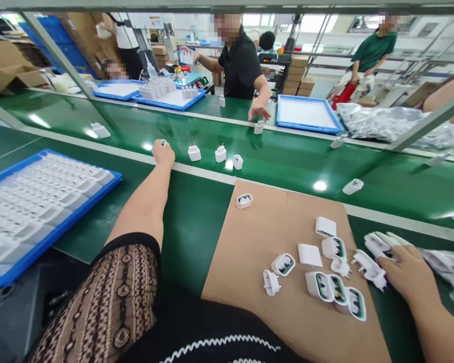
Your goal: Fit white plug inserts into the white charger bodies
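Note:
My left hand (163, 154) reaches to the near edge of the green belt, its fingers closed round a small white charger piece, mostly hidden. To its right on the belt stand a white plug charger (194, 153), a second one (220, 154) and an open charger housing (237, 162). My right hand (406, 267), with white covers on its fingertips, grips a white charger housing (376, 245) at the right of the cardboard sheet (245, 262). Beside it lie white plug pieces (370, 268). Several open housings (320, 286) with green boards inside rest on the cardboard.
A blue tray (115, 176) of white housings is at left. Across the belt (298, 161), a co-worker's hand (260, 107) touches a charger (259, 127). Two blue trays stand near that person. Silvery bags (393, 123) lie at the far right. A metal bar (56, 50) slants at upper left.

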Tool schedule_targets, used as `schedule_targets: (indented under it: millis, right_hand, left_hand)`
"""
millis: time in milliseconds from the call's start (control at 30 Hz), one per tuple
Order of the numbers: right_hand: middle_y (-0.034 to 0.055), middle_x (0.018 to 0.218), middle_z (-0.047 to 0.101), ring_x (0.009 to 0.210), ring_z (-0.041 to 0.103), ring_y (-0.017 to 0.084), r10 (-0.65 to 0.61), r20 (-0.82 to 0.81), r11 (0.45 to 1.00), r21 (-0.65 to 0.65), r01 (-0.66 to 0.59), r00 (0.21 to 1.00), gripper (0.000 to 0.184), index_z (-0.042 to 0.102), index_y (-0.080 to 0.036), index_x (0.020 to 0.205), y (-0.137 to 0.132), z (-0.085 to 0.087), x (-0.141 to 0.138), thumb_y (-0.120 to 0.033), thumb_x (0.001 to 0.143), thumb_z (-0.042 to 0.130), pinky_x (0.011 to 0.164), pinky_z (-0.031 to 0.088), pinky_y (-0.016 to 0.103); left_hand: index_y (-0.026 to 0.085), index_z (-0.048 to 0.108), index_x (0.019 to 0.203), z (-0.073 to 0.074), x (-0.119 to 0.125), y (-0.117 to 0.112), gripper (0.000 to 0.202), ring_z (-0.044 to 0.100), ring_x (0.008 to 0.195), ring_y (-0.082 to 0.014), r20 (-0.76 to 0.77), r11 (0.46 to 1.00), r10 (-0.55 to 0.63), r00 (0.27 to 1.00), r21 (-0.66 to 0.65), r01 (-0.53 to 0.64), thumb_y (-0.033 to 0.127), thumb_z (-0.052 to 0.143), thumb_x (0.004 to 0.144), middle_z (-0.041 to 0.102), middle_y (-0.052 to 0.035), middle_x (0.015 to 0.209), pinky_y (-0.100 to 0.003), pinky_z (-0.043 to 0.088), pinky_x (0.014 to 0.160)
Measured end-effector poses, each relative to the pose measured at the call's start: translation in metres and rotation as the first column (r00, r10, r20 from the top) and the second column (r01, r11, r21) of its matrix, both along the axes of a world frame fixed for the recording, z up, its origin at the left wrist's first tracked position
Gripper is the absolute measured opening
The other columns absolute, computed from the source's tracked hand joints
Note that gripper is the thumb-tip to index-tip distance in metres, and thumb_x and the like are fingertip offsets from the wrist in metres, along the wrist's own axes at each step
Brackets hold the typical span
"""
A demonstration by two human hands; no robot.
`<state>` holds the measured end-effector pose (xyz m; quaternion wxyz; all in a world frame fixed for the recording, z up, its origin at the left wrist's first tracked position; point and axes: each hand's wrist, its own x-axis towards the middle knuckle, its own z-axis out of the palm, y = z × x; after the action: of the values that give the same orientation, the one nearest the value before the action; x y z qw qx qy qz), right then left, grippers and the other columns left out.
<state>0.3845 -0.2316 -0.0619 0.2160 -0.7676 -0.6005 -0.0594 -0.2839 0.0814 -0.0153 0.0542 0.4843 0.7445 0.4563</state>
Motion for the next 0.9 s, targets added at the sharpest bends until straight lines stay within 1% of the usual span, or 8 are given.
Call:
schedule_targets:
  millis: [100, 167, 267, 333, 433, 567, 733, 900]
  right_hand:
    - [0.0115, 0.083, 0.061, 0.091, 0.063, 0.038, -0.003, -0.163, 0.996, 0.085, 0.017, 0.987, 0.015, 0.060, -0.030, 0.073, -0.002, 0.006, -0.014, -0.039, 0.062, 0.055, 0.085, 0.052, 0.053]
    - [0.0115, 0.082, 0.062, 0.093, 0.063, 0.036, 0.013, -0.279, 0.993, 0.116, 0.020, 0.960, 0.016, 0.063, -0.027, 0.073, -0.005, 0.013, -0.025, -0.034, 0.059, 0.060, 0.093, 0.049, 0.052]
    - [0.0084, 0.083, 0.062, 0.091, 0.061, 0.030, -0.083, -0.380, 0.980, 0.137, 0.145, 0.921, 0.019, 0.063, -0.025, 0.073, -0.008, 0.019, -0.035, -0.030, 0.054, 0.065, 0.090, 0.050, 0.045]
    - [0.0053, 0.081, 0.062, 0.082, 0.059, 0.025, -0.184, -0.561, 0.940, 0.141, 0.312, 0.807, 0.024, 0.064, -0.024, 0.075, -0.010, 0.021, -0.037, -0.030, 0.052, 0.067, 0.075, 0.052, 0.039]
    - [0.0042, 0.078, 0.062, 0.068, 0.057, 0.020, -0.195, -0.792, 0.892, 0.103, 0.441, 0.578, 0.030, 0.061, -0.023, 0.082, -0.017, 0.026, -0.041, -0.037, 0.055, 0.066, 0.050, 0.042, 0.029]
    - [0.0061, 0.085, 0.066, 0.062, 0.057, 0.018, -0.096, -0.897, 0.929, 0.076, 0.363, 0.431, 0.030, 0.060, -0.026, 0.080, -0.033, 0.038, -0.049, -0.029, 0.052, 0.070, 0.040, 0.035, 0.026]
    - [0.0074, 0.084, 0.067, 0.060, 0.055, 0.020, -0.032, -0.960, 0.963, 0.044, 0.265, 0.277, 0.030, 0.067, -0.029, 0.075, -0.051, 0.044, -0.050, -0.021, 0.049, 0.077, 0.033, 0.020, 0.025]
    - [0.0069, 0.086, 0.070, 0.064, 0.060, 0.020, -0.025, -0.972, 0.969, 0.034, 0.243, 0.234, 0.038, 0.070, -0.027, 0.077, -0.062, 0.053, -0.066, -0.022, 0.043, 0.084, 0.036, 0.033, 0.024]
  left_hand:
    - [0.016, 0.041, 0.142, 0.004, 0.028, -0.017, 0.043, 0.049, 0.139, -0.0261, 0.035, 0.954, 0.044, 0.998, 0.296, -0.053, 0.030, 0.043, 0.101, 0.048, -0.0188, 0.147, -0.046, 0.037, 0.123]
    - [0.018, 0.045, 0.142, 0.004, 0.056, -0.030, 0.041, 0.054, 0.133, -0.0217, -0.044, 0.892, -0.139, 0.989, 0.428, 0.144, 0.032, 0.043, 0.103, 0.051, -0.0134, 0.141, -0.039, 0.043, 0.118]
    - [0.020, 0.059, 0.132, 0.001, 0.103, -0.045, 0.036, 0.056, 0.126, -0.0232, -0.224, 0.786, -0.476, 0.851, 0.325, 0.525, 0.036, 0.048, 0.102, 0.057, -0.0105, 0.127, -0.042, 0.046, 0.115]
    - [0.021, 0.067, 0.121, -0.001, 0.133, -0.049, 0.030, 0.056, 0.122, -0.0252, -0.212, 0.770, -0.577, 0.789, 0.182, 0.612, 0.034, 0.051, 0.100, 0.057, -0.0117, 0.119, -0.046, 0.046, 0.114]
    - [0.021, 0.067, 0.111, -0.001, 0.166, -0.048, 0.026, 0.057, 0.119, -0.0299, -0.092, 0.849, -0.529, 0.844, -0.065, 0.525, 0.041, 0.058, 0.096, 0.055, -0.0146, 0.117, -0.051, 0.044, 0.114]
    - [0.018, 0.059, 0.110, 0.002, 0.184, -0.044, 0.060, 0.048, 0.130, -0.0411, -0.131, 0.887, -0.392, 0.910, -0.315, 0.337, 0.060, 0.082, 0.073, 0.046, -0.0209, 0.134, -0.053, 0.040, 0.112]
    - [0.019, 0.059, 0.113, 0.004, 0.181, -0.040, 0.039, 0.050, 0.123, -0.0315, -0.146, 0.899, -0.378, 0.914, -0.294, 0.325, 0.027, 0.076, 0.079, 0.050, -0.0158, 0.130, -0.043, 0.041, 0.109]
    - [0.021, 0.066, 0.112, 0.023, 0.183, -0.066, 0.031, 0.059, 0.110, -0.0233, -0.121, 0.849, -0.515, 0.848, -0.210, 0.486, 0.020, 0.069, 0.081, 0.057, -0.0092, 0.123, -0.034, 0.047, 0.104]
